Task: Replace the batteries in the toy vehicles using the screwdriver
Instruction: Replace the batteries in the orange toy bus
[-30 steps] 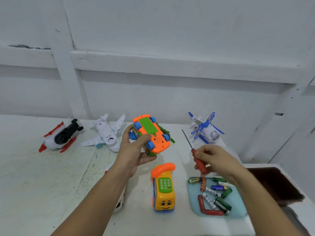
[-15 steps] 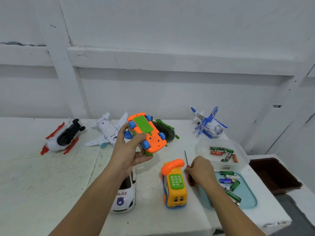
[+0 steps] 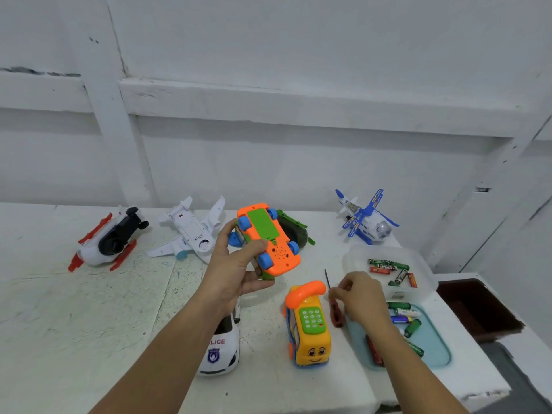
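A worn, paint-flecked white table [image 3: 74,309] is pictured against a white wall. Along its far edge are ranged a red, white and black helicopter [image 3: 107,240] at left, an upturned white airliner [image 3: 191,231], a partly hidden green toy [image 3: 295,228] and a blue-and-white aircraft [image 3: 367,222] at right. Nearer the lower centre of the frame, a police car [image 3: 221,348] and a yellow phone bus [image 3: 310,324] are set. A red-handled screwdriver [image 3: 337,316] is seen low against the tabletop just right of the bus. At lower right, a clear tub [image 3: 355,258] and a teal tray [image 3: 439,348] are placed, both holding batteries [image 3: 388,265].
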The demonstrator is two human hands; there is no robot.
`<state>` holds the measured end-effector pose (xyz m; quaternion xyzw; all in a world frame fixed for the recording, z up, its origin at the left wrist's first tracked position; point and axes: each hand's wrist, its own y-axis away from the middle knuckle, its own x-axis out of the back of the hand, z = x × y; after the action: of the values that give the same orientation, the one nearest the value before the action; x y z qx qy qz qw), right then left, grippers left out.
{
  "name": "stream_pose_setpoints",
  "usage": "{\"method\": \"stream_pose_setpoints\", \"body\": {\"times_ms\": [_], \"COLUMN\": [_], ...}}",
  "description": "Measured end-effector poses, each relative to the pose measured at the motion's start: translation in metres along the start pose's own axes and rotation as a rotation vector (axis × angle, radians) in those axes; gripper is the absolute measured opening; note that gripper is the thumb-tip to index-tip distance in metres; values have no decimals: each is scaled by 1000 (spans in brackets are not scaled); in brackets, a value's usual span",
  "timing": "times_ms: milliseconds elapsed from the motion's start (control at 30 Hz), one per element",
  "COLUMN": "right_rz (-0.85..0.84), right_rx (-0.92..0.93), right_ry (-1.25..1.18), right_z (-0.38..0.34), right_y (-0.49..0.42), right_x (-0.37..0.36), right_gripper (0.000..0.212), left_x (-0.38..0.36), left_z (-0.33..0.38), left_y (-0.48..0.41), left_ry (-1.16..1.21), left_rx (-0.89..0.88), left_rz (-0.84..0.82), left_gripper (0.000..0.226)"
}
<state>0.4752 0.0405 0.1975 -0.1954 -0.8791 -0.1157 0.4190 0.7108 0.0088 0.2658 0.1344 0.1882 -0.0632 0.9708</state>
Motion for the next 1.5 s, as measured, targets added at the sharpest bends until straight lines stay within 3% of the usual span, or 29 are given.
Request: {"method": "stream_pose_setpoints", "body": {"times_ms": [133, 233, 333, 433, 500, 567, 667, 867, 1067, 1200, 1300, 1500], "right_rz": [101, 119, 40, -85, -107, -115, -146, -301, -700, -869, -906, -718], "right_rx": [124, 248, 398, 554, 631, 652, 644, 529, 156, -41, -100, -42], "right_ry": [-133, -395, -564, -528, -443, -420, -452, -686, -1134, -1317, -1296, -985], "right_z": [-19, -49, -81, -103, -112, -119, -132, -158, -181, -198, -215, -241], "right_y": [8, 19, 29, 32, 32, 31, 33, 38, 61, 87, 108, 142], "right_x": [24, 42, 46, 32, 19, 10, 0, -25, -69, -110, -137, -191], "right_gripper": [15, 10, 18, 29, 35, 42, 47, 49, 40, 40, 38, 23], "left_x": [-1, -1, -2, -2, -1, 2, 13, 50, 105, 147, 184, 253], "left_z": [-4, -4, -1, 3, 5, 7, 15, 18, 13, 18, 20, 25], "left_y": [-1, -1, 1, 4, 6, 7, 13, 30, 55, 70, 76, 77], "left_ry": [-36, -78, -108, -122, -132, -147, -122, -188, -113, -63, -130, -273], "left_rx": [-17, -39, -51, -75, -109, -140, -191, -346, -386, -277, -206, -121], "left_rz": [-30, -46, -58, -53, -32, 8, 92, 252, 453, 431, 404, 354], "left_gripper": [58, 67, 85, 99, 94, 74, 56, 70, 70, 46, 31, 23]}}
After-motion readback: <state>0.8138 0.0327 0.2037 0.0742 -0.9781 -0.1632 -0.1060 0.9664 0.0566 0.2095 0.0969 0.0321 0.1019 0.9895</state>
